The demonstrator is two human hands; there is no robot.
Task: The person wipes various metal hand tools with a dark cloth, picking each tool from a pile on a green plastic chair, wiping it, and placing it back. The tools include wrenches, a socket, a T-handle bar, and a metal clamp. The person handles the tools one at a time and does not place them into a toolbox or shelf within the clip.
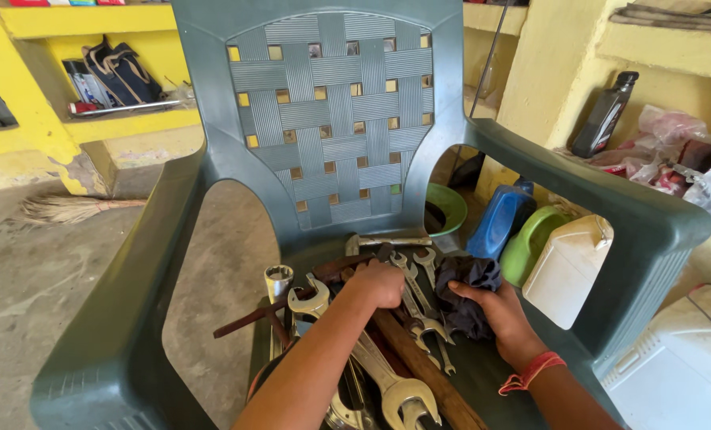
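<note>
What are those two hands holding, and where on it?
The right hand grips a dark cloth by its bunched lower part. The left hand closes over the wrenches; what it grips cannot be told.

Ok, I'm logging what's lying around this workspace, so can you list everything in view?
plastic chair: one, grey-green, centre, tools piled on its seat
open-ended spanners: several, silver, on the seat
socket: one, silver, seat's left side
wooden handle: one, brown, lying across the seat
dark cloth: one, blue-black, on the seat
blue jug: one, right of the chair
green basin: one, behind the chair
green container: one, beside the blue jug
white jerrycan: one, under the right armrest
black bottle: one, right ledge
broom: one, straw, floor at left
bag: one, dark, left shelf
left hand: closed on the tools
right hand: on the dark cloth; red thread on wrist
</note>
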